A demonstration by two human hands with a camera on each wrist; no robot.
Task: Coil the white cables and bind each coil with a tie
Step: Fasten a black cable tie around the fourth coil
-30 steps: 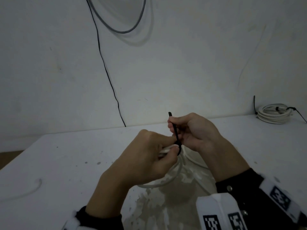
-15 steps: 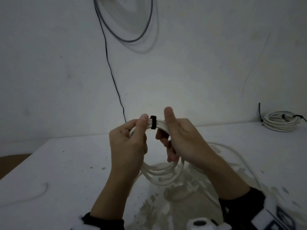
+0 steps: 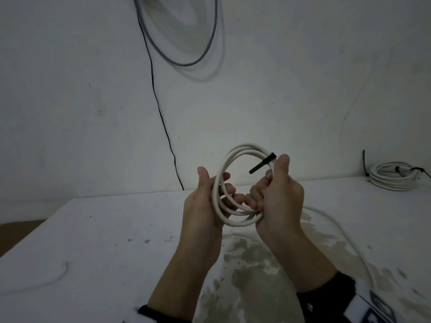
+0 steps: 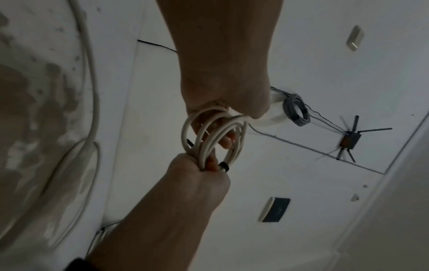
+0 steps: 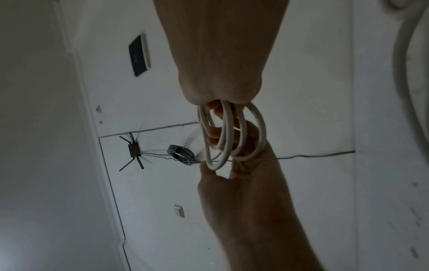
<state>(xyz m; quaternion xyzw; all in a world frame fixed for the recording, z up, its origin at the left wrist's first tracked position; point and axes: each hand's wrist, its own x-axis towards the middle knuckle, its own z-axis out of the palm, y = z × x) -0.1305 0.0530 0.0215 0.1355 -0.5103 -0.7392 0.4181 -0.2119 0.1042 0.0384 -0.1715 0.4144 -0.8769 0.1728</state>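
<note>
I hold a white cable coil upright above the white table with both hands. My left hand holds its left side, thumb in front and fingers through the loops. My right hand grips the right side in a fist, thumb up. A black tie wraps the strands just beside that thumb, its tail sticking out to the left. The left wrist view shows the coil and the tie at my right fist. In the right wrist view the coil hangs between both hands.
A second white coil bound with black ties lies at the table's far right. A loose white cable trails from my right hand across the table. A short cable piece lies front left. A grey coil and black wire hang on the wall.
A second ago my right hand held the tie's tail at the bundle. Since then both hands have lifted the coil and turned it upright, and the tie now sits by my right thumb.
</note>
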